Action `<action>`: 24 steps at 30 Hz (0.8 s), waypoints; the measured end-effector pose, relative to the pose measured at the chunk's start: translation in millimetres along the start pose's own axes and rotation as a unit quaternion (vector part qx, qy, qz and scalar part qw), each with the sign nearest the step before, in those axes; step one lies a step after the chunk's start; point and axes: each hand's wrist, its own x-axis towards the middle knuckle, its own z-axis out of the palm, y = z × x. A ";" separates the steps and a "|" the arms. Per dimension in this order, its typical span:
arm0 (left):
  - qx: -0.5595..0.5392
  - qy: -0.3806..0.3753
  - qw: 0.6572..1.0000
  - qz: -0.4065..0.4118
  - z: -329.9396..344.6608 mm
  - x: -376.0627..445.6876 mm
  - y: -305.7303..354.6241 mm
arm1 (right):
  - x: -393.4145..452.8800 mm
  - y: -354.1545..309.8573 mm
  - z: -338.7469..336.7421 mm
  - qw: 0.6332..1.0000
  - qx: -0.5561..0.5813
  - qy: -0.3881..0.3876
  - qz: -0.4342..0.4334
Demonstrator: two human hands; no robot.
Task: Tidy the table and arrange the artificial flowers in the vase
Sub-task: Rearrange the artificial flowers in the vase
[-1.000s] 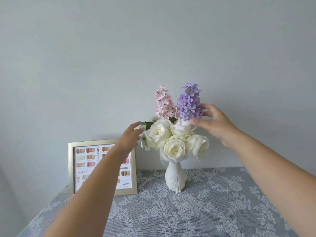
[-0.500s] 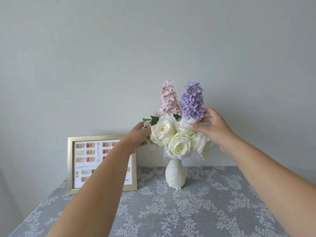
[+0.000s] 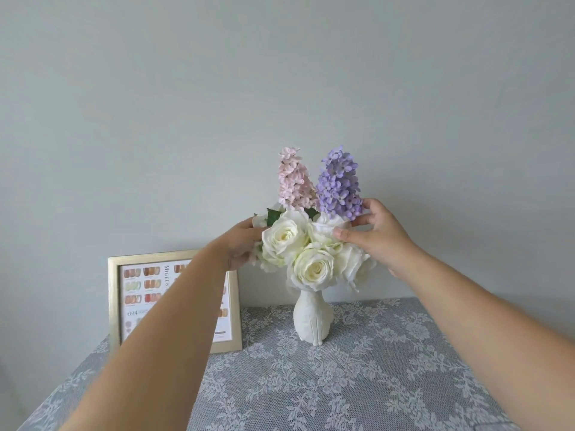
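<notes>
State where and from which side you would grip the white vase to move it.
Grip the white vase at its narrow neck just under the roses, coming from the front: its belly widens below, the blooms overhang above, and the picture frame crowds its left.

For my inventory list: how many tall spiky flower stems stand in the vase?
2: the pink stem at back left, the purple stem at back right beside it. White roses in front may hide others.

left arm hiding picture frame
</notes>
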 end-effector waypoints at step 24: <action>-0.168 0.194 0.965 0.058 -6.3 -8.2 66.8 | -39.1 -30.3 8.7 0.934 -0.235 0.145 -0.225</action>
